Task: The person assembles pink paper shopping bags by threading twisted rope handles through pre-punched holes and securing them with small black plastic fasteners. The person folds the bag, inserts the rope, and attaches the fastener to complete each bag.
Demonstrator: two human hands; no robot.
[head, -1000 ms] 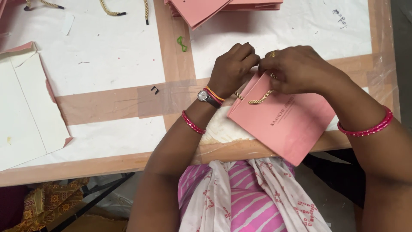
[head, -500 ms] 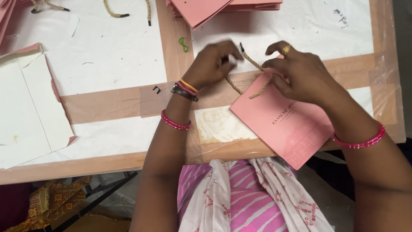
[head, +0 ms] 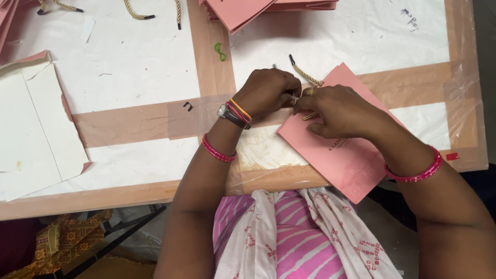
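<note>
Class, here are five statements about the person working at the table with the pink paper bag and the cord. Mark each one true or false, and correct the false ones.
1. Both hands meet at the top edge of the pink paper bag. True.
2. The left hand wears a wristwatch. True.
3. The gold cord at the hands has a red tip. False: its tip is black.
4. A stack of pink bags lies at the far edge of the table. True.
5. The right hand rests flat on the table, away from the bag. False: it is on the bag, pinching the cord.
</note>
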